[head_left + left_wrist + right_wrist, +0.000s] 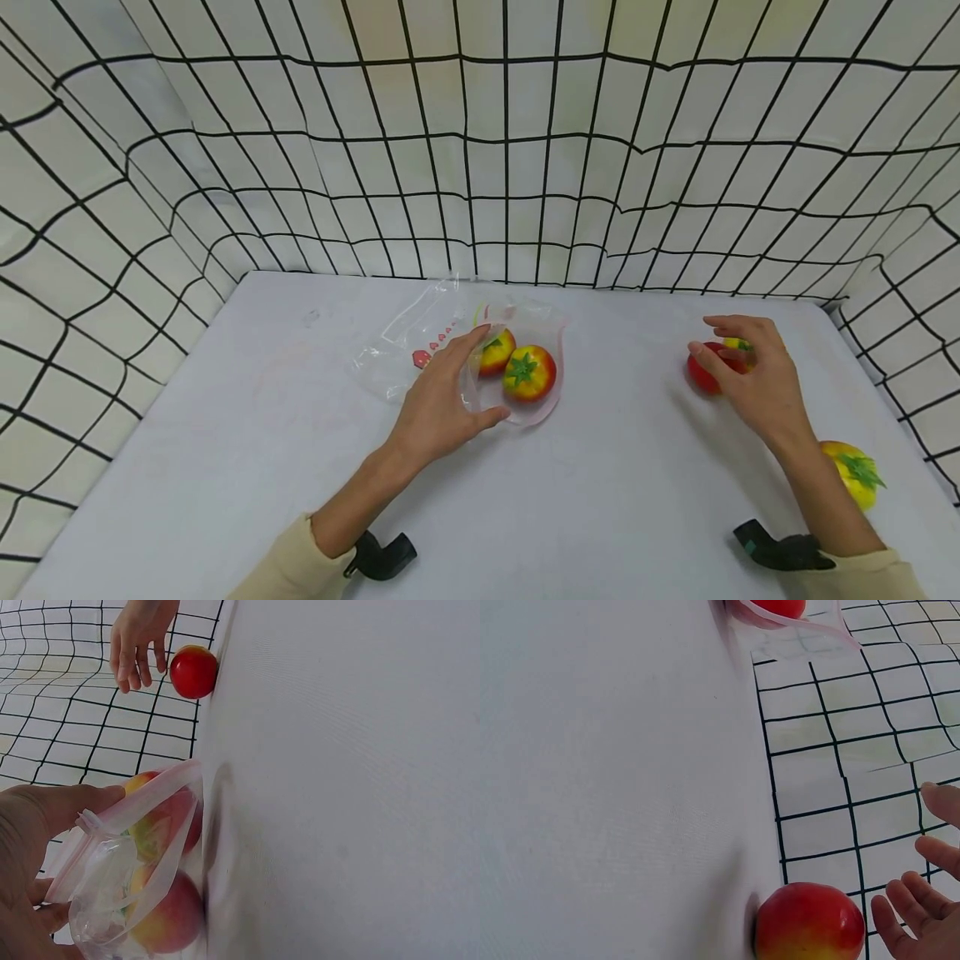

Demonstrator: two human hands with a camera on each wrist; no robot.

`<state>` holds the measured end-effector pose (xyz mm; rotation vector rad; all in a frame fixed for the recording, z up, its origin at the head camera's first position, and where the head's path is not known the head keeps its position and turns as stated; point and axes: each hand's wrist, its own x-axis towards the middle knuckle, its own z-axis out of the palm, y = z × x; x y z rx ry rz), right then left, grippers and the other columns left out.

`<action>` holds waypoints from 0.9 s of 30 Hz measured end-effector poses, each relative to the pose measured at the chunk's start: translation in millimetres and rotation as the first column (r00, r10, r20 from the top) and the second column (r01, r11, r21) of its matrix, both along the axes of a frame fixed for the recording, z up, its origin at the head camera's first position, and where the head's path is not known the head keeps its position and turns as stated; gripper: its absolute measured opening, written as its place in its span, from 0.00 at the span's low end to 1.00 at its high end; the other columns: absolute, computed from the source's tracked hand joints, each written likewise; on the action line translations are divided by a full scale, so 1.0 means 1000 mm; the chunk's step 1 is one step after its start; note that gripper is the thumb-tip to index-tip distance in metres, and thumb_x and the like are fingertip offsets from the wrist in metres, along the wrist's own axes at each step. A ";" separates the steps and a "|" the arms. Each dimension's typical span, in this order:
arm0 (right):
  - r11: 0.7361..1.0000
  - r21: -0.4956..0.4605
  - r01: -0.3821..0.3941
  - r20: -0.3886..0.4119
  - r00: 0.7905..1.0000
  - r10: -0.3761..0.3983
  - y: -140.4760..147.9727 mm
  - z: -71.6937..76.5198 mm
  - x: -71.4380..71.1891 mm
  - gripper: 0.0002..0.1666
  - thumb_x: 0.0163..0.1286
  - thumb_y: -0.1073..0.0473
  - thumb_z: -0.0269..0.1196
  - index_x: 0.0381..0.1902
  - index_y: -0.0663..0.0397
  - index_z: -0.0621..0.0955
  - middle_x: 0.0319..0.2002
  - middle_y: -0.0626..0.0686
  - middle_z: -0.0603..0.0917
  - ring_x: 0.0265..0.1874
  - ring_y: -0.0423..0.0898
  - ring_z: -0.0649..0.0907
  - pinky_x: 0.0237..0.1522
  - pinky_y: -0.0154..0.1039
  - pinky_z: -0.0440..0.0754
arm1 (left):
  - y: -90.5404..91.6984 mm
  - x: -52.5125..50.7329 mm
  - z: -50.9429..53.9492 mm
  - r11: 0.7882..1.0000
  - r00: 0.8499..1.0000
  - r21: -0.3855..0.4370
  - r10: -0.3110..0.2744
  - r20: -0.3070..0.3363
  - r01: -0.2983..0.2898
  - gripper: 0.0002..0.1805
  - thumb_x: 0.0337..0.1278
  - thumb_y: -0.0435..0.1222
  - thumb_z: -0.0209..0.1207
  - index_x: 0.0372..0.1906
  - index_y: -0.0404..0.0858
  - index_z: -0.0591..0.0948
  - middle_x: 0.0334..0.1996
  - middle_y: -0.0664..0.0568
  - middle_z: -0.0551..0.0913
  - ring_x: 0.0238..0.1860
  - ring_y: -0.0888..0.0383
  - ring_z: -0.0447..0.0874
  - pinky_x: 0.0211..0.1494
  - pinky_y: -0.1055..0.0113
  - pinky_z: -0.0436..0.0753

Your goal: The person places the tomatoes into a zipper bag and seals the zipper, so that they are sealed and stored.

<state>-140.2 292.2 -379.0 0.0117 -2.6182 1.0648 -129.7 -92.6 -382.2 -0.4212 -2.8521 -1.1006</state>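
A clear plastic bag (551,408) with a pinkish zip edge lies mid-table. Inside are two round artificial fruits (529,373), red and yellow with green leafy tops. My left hand (442,400) holds the bag at its left side, thumb and fingers curved about its edge; in the left wrist view one fingertip touches the zip strip (154,799). My right hand (765,383) hovers with loosely bent fingers over a red fruit (705,371) at the right. The right wrist view shows a gap between those fingers and the red fruit (810,922).
Another yellow fruit (855,475) with a green top lies beside my right forearm, partly hidden by it. Black grid netting (506,200) over white walls encloses the white table (262,433) at the back and both sides.
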 end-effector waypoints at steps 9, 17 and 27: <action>0.999 -0.014 0.047 0.010 0.999 -0.047 0.009 0.002 0.001 0.29 0.75 0.48 0.66 0.69 0.52 0.77 0.66 0.57 0.72 0.60 0.55 0.75 0.43 0.08 0.69 | 0.001 -0.001 -0.001 1.000 1.000 0.003 -0.005 -0.002 0.005 0.56 0.44 0.46 0.81 0.80 0.52 0.64 0.78 0.51 0.70 0.79 0.47 0.68 0.76 0.41 0.74; 0.996 -0.031 0.087 -0.029 0.996 -0.088 0.014 -0.005 0.002 0.26 0.74 0.51 0.67 0.65 0.54 0.80 0.61 0.54 0.73 0.56 0.44 0.75 0.48 0.08 0.70 | -0.001 0.000 0.000 1.000 1.000 -0.001 -0.001 0.007 0.001 0.56 0.44 0.46 0.80 0.81 0.52 0.64 0.78 0.51 0.69 0.79 0.47 0.67 0.75 0.41 0.75; 0.990 0.006 0.141 0.067 0.988 -0.141 0.024 -0.006 0.005 0.30 0.76 0.47 0.64 0.69 0.54 0.77 0.67 0.59 0.71 0.62 0.58 0.74 0.47 0.17 0.67 | 0.000 -0.001 -0.002 1.000 1.000 -0.007 -0.004 0.002 0.004 0.56 0.44 0.46 0.80 0.80 0.52 0.64 0.78 0.51 0.70 0.79 0.47 0.68 0.76 0.41 0.74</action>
